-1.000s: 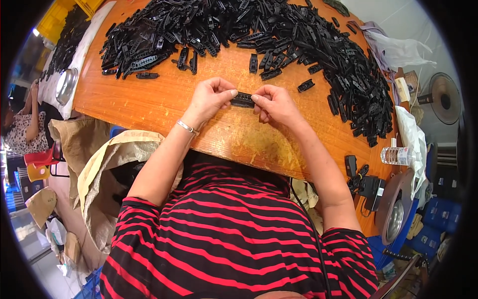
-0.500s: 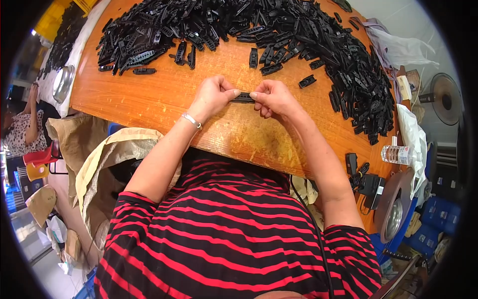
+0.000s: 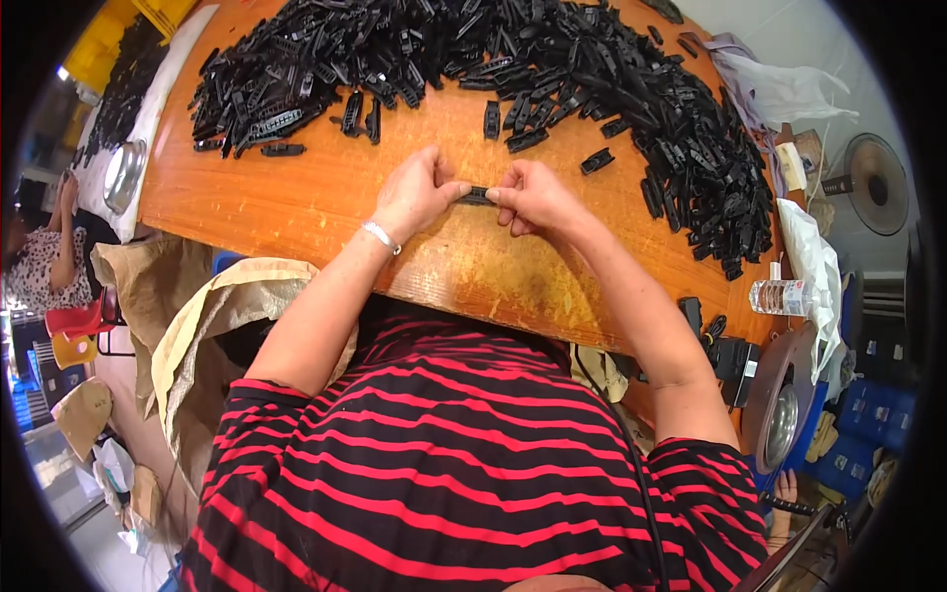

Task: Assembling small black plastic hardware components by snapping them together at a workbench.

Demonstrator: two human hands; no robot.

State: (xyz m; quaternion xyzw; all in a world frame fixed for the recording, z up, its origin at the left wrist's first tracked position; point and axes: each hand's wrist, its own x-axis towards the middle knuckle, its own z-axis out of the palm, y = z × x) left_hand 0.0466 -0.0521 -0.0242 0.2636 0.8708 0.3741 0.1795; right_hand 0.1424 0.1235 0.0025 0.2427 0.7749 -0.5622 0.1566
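Between my two hands, just above the wooden table [image 3: 296, 212], is a small, long black plastic part [image 3: 477, 195]. My left hand [image 3: 419, 194] pinches its left end between thumb and fingers. At its right end my right hand [image 3: 534, 197] grips it the same way, the other fingers curled under. The fingertips hide both ends. Beyond my hands, a big heap of similar black parts [image 3: 345, 49] curves along the far side and down the right. Single black parts [image 3: 597, 161] lie apart at the heap's inner edge.
On the right stand a clear plastic bottle [image 3: 779, 297], a black adapter with cable [image 3: 735, 370] and a white plastic bag [image 3: 811, 266]. A metal bowl [image 3: 124, 178] sits at the far left. An open sack [image 3: 187, 331] hangs at the near left edge. Another person [image 3: 59, 257] sits beyond.
My right hand's grip has shifted slightly left along the part. The whole view has moved a little. Both hands still hold the black part.
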